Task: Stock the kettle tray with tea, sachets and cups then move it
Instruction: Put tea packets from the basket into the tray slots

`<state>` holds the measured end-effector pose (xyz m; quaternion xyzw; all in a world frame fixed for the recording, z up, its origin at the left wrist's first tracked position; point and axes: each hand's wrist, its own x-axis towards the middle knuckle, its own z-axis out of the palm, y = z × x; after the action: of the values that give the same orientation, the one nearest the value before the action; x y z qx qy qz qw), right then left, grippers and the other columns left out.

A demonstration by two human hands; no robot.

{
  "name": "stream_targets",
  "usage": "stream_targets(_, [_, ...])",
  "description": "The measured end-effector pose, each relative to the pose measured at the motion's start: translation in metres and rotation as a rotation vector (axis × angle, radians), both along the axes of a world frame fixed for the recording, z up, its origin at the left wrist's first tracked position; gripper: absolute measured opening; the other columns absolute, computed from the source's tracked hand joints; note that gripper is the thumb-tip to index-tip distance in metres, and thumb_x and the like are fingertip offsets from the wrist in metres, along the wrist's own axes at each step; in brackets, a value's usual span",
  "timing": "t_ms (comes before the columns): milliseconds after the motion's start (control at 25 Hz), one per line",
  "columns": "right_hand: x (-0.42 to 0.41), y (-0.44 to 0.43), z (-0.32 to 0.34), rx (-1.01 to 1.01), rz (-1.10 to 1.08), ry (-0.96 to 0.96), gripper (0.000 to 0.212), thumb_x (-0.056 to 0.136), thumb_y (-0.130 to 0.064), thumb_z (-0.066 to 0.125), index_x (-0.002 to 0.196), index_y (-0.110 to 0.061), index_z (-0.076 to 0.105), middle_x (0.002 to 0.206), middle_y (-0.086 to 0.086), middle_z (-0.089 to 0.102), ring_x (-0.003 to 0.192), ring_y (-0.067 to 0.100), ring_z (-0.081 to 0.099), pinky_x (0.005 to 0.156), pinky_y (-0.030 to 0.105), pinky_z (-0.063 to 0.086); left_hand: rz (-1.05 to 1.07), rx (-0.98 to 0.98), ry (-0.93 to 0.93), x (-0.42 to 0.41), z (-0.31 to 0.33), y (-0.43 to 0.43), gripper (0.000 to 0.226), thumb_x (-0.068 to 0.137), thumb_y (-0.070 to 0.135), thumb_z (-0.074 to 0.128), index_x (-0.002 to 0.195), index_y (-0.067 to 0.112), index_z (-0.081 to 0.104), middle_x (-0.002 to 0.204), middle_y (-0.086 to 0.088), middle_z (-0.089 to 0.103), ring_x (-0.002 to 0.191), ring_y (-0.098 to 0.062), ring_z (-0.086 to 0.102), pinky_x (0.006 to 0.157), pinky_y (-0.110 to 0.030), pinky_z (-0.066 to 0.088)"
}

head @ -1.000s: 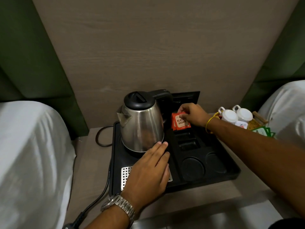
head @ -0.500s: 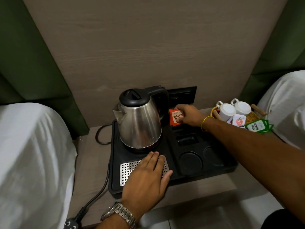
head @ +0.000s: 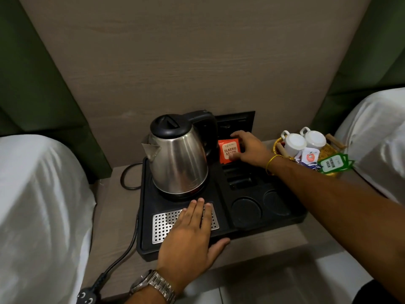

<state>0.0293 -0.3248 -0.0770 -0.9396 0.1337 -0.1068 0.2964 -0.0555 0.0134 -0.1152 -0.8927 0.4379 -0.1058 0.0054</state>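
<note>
Fingers (head: 235,155) of the right hand (head: 249,148) are clamped on the tea packets (head: 228,150) — light, flimsy, best pinched by the edges — while the left hand (head: 188,235) is spread flat on the tray (head: 285,218).

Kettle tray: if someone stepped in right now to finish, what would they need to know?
Left hand: flat on the black plastic kettle tray, over its perforated metal grille.
Right hand: grip on orange tea packets, standing them in the rear slot beside the steel kettle.
Not yet done: two white cups, green tea packets and white sachets sit in the wicker basket; both round cup wells are empty. Then move the tray.
</note>
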Motion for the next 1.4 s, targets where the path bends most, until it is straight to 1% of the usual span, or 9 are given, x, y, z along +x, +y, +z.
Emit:
stream_targets(160, [-0.043, -0.024, 0.013, -0.102, -0.141, -0.179, 0.063, 0.082, -0.036, 0.079, 0.136, -0.015, 0.056, 0.13, 0.013, 0.056, 0.123, 0.028, 0.056, 0.108, 0.042, 0.046, -0.008, 0.004, 0.0, 0.001, -0.002, -0.003, 0.09, 0.095, 0.08, 0.031, 0.149, 0.01, 0.05, 0.152, -0.016, 0.055, 0.139, -0.031, 0.055, 0.11, -0.046, 0.049])
stream_targets(360, [-0.112, -0.087, 0.047, -0.204, -0.494, -0.226, 0.035, 0.08, -0.022, 0.074, 0.112, -0.009, 0.067, 0.112, 0.017, 0.066, 0.106, 0.036, 0.063, 0.09, 0.035, 0.047, -0.002, 0.006, -0.047, 0.004, -0.007, -0.002, 0.091, 0.093, 0.081, 0.033, 0.146, 0.009, 0.054, 0.148, -0.016, 0.058, 0.134, -0.032, 0.06, 0.105, -0.048, 0.051])
stream_targets(440, [-0.143, -0.113, 0.05, -0.197, -0.725, -0.151, 0.033, 0.081, -0.028, 0.068, 0.106, -0.008, 0.066, 0.11, 0.022, 0.069, 0.104, 0.041, 0.065, 0.086, 0.039, 0.05, 0.0, 0.004, -0.059, 0.005, -0.008, -0.002, 0.092, 0.092, 0.082, 0.032, 0.144, 0.009, 0.055, 0.147, -0.016, 0.059, 0.132, -0.032, 0.061, 0.103, -0.048, 0.052])
stream_targets(560, [-0.178, -0.128, 0.039, -0.166, -0.931, 0.114, 0.061, 0.083, -0.054, 0.065, 0.117, -0.003, 0.061, 0.12, 0.025, 0.066, 0.11, 0.044, 0.065, 0.089, 0.045, 0.055, 0.009, 0.004, -0.069, 0.006, -0.011, -0.002, 0.092, 0.091, 0.082, 0.032, 0.143, 0.009, 0.056, 0.146, -0.016, 0.06, 0.13, -0.032, 0.063, 0.102, -0.048, 0.053])
stream_targets(680, [-0.191, -0.13, 0.028, -0.006, -0.954, 0.198, 0.053, 0.08, -0.036, 0.07, 0.118, -0.001, 0.062, 0.117, 0.023, 0.069, 0.101, 0.039, 0.068, 0.077, 0.039, 0.056, 0.016, 0.013, -0.066, 0.007, -0.011, -0.003, 0.094, 0.091, 0.082, 0.032, 0.142, 0.008, 0.056, 0.146, -0.017, 0.06, 0.13, -0.033, 0.062, 0.102, -0.049, 0.052])
stream_targets(920, [-0.176, -0.117, 0.032, 0.171, -0.949, 0.051, 0.031, 0.08, -0.012, 0.067, 0.107, 0.001, 0.072, 0.094, 0.016, 0.068, 0.085, 0.031, 0.069, 0.059, 0.026, 0.049, 0.028, 0.018, -0.065, 0.004, -0.005, -0.001, 0.093, 0.091, 0.082, 0.031, 0.14, 0.008, 0.059, 0.144, -0.017, 0.062, 0.128, -0.032, 0.064, 0.1, -0.049, 0.054])
stream_targets(1080, [-0.172, -0.115, 0.036, 0.138, -0.953, 0.012, 0.03, 0.082, -0.011, 0.067, 0.108, 0.003, 0.074, 0.108, 0.023, 0.074, 0.101, 0.037, 0.072, 0.081, 0.04, 0.061, 0.037, 0.011, -0.048, 0.0, 0.0, -0.001, 0.091, 0.091, 0.081, 0.034, 0.14, 0.009, 0.06, 0.144, -0.015, 0.062, 0.129, -0.031, 0.064, 0.1, -0.048, 0.055])
stream_targets(1240, [-0.173, -0.121, 0.057, 0.033, -0.956, -0.077, 0.03, 0.083, -0.019, 0.073, 0.103, 0.003, 0.078, 0.104, 0.027, 0.076, 0.1, 0.042, 0.072, 0.089, 0.046, 0.06, 0.043, -0.014, -0.035, -0.004, 0.002, 0.001, 0.09, 0.091, 0.08, 0.038, 0.141, 0.009, 0.06, 0.145, -0.016, 0.062, 0.13, -0.031, 0.063, 0.1, -0.048, 0.056])
stream_targets(1400, [-0.157, -0.113, 0.081, -0.144, -0.877, -0.144, 0.045, 0.074, -0.015, 0.076, 0.119, -0.009, 0.074, 0.118, 0.023, 0.073, 0.112, 0.044, 0.066, 0.096, 0.044, 0.054, 0.048, -0.008, -0.034, -0.005, 0.005, 0.003, 0.089, 0.093, 0.079, 0.035, 0.143, 0.01, 0.058, 0.146, -0.015, 0.06, 0.132, -0.031, 0.061, 0.102, -0.048, 0.055])
